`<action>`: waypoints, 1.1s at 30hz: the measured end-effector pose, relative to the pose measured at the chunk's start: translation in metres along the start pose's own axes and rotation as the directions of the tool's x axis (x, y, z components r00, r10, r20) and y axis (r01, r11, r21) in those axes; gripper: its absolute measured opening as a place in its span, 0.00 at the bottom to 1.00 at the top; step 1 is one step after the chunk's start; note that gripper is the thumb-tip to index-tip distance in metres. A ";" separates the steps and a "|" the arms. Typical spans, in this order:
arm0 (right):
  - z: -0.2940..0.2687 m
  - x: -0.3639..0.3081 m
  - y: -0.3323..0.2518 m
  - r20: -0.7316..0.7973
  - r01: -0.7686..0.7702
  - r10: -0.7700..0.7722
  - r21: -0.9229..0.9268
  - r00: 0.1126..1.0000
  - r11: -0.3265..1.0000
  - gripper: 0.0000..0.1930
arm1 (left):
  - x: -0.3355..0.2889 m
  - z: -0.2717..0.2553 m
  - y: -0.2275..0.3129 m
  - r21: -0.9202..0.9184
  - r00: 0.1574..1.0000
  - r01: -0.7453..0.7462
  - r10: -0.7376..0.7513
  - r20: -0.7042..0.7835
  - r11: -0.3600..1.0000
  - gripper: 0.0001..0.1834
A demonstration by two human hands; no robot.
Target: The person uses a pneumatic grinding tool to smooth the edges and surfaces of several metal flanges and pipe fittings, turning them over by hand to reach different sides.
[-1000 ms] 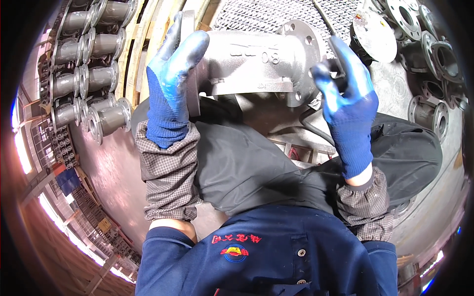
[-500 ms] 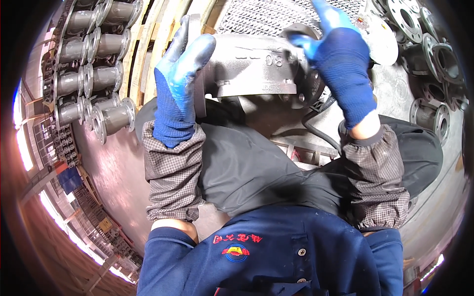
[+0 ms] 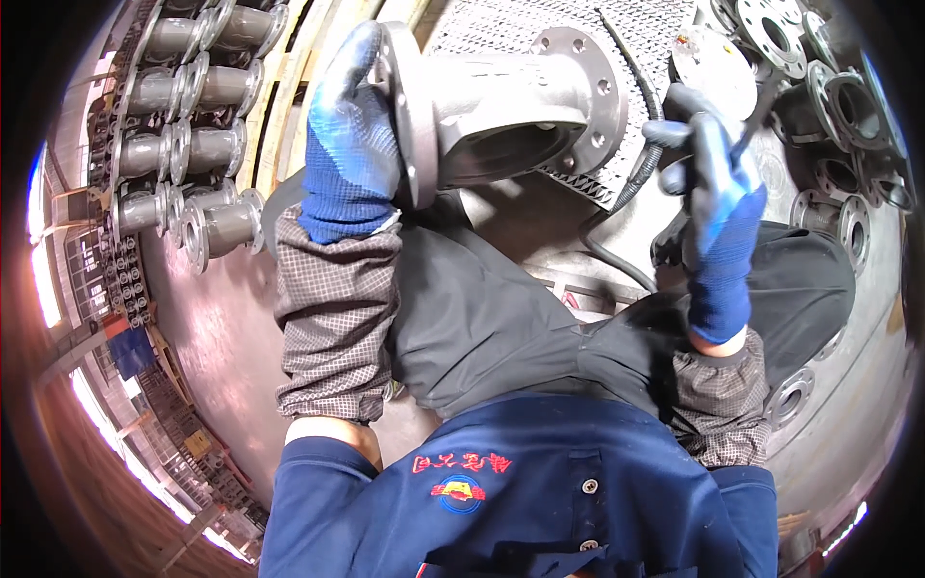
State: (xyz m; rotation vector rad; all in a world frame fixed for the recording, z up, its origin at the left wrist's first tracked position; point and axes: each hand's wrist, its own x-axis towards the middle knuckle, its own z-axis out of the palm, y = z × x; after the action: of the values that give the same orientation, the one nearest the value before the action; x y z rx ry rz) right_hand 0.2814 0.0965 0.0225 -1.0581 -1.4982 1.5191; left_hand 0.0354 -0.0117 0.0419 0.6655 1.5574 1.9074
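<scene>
A grey metal pipe casting with a round flange at each end lies across the view in front of me. A wide dark opening in its side faces toward me. My left hand, in a blue coated glove, holds the left flange, and its thumb is hidden. To the right of the casting, apart from it, my right hand is gloved too and its fingers are smeared by motion. A thin dark bar-like shape shows beside those fingers; whether the hand holds it I cannot tell.
A perforated metal surface lies behind the casting, with a black hose running down at its right. Wooden slats and rows of flanged pipes stand left. More flanged pieces are heaped right, near a pale round disc.
The casting has turned, so its side opening now faces me instead of the raised markings. My right hand has come away from it, down and to the right. My left hand has closed on the flange.
</scene>
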 end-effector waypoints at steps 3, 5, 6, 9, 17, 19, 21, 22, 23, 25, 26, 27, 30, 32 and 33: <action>0.036 -0.020 -0.016 0.218 -0.100 0.082 0.074 0.973 0.992 0.15 | 0.010 -0.006 -0.002 -0.441 0.992 0.095 -0.122 -0.033 0.893 0.21; 0.067 -0.013 0.017 0.199 0.477 -0.467 -0.007 0.862 0.879 0.21 | 0.008 0.000 -0.007 -0.340 0.998 0.069 -0.069 0.011 0.938 0.21; 0.076 -0.012 0.014 0.268 0.588 -0.531 -0.226 0.804 0.776 0.26 | 0.005 0.003 -0.004 -0.370 0.998 0.047 -0.056 -0.014 0.928 0.21; 0.098 -0.006 0.020 0.288 0.522 -0.439 -0.553 0.851 0.649 0.32 | -0.005 -0.005 0.012 0.369 0.921 -0.279 0.137 0.365 0.887 0.21; 0.080 0.055 0.007 0.417 0.547 -0.414 -0.277 0.809 0.790 0.21 | 0.078 -0.036 0.004 0.757 0.894 -0.407 0.054 0.445 0.511 0.20; 0.076 0.061 0.004 0.435 0.540 -0.418 -0.203 0.797 0.817 0.20 | 0.073 -0.020 0.001 0.758 0.932 -0.315 0.033 0.362 0.571 0.26; 0.072 0.066 0.004 0.437 0.496 -0.411 -0.096 0.800 0.863 0.19 | 0.071 -0.026 0.000 0.796 0.952 -0.220 -0.054 0.302 0.564 0.24; 0.066 0.068 0.006 0.443 0.431 -0.356 -0.078 0.823 0.899 0.17 | 0.065 -0.024 0.004 0.795 0.943 -0.242 -0.058 0.327 0.556 0.25; 0.062 0.072 0.010 0.431 0.404 -0.348 -0.044 0.833 0.914 0.16 | 0.057 -0.023 0.007 0.866 0.953 -0.260 -0.029 0.301 0.427 0.26; 0.054 0.083 0.012 0.373 0.389 -0.355 -0.017 0.857 0.921 0.14 | 0.050 -0.011 0.009 0.863 0.959 -0.257 0.001 0.285 0.435 0.28; 0.047 0.086 0.012 0.380 0.410 -0.369 -0.029 0.848 0.912 0.14 | 0.046 -0.006 0.009 0.865 0.963 -0.246 0.009 0.269 0.438 0.29; 0.042 0.090 0.013 0.358 0.389 -0.329 -0.111 0.874 0.914 0.14 | 0.043 -0.002 0.005 0.867 0.967 -0.234 0.015 0.253 0.439 0.29; 0.025 0.104 0.028 0.317 0.403 -0.317 -0.258 0.894 0.878 0.14 | 0.040 0.001 -0.002 0.785 0.944 -0.325 0.137 0.299 0.528 0.27; -0.006 0.106 0.061 0.288 0.192 -0.163 -0.077 0.944 0.978 0.16 | 0.034 0.030 -0.013 0.724 0.960 -0.265 0.106 0.259 0.637 0.26; -0.010 0.103 0.058 0.277 0.099 -0.073 -0.083 0.958 0.992 0.19 | 0.032 0.036 -0.001 0.733 0.960 -0.263 0.098 0.260 0.628 0.26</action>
State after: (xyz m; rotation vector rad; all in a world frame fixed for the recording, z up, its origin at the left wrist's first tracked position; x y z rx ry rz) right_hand 0.2531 0.1927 -0.0412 -0.8488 -1.7994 1.5941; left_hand 0.0381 0.0354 0.0483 1.3709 2.2231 1.1588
